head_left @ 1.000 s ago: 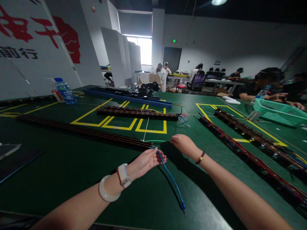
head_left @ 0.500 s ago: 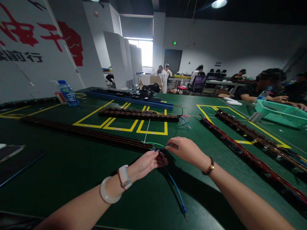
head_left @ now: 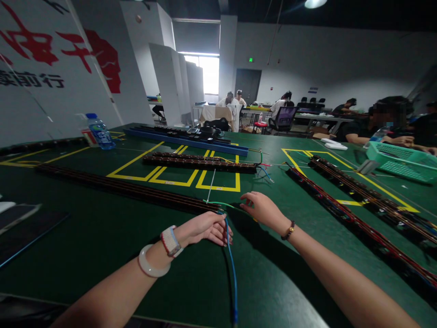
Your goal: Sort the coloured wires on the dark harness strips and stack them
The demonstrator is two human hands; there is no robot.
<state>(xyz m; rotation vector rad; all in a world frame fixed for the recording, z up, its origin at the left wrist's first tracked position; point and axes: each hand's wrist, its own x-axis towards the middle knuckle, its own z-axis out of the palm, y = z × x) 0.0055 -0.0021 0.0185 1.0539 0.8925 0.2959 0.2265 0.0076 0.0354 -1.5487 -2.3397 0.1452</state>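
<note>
My left hand (head_left: 205, 228) rests on the green table (head_left: 95, 237) with its fingers curled round a blue wire (head_left: 232, 269) that runs toward me. The wire comes from the near end of a long dark strip (head_left: 129, 189) lying across the table. My right hand (head_left: 262, 209) hovers just right of that end, fingers pinched on a thin green wire (head_left: 221, 204) that leads out of the same strip end. A white bangle and a watch sit on my left wrist, a beaded bracelet on my right.
More dark wired strips lie at the middle (head_left: 201, 162) and at the right (head_left: 358, 218). A water bottle (head_left: 99, 132) stands far left, a green basket (head_left: 399, 161) far right, a dark tablet (head_left: 20, 218) at the left edge. People sit at the right and at tables behind.
My left hand has lowered onto the table and the blue wire has swung to point straight at me. My right hand shifted slightly along the green wire.
</note>
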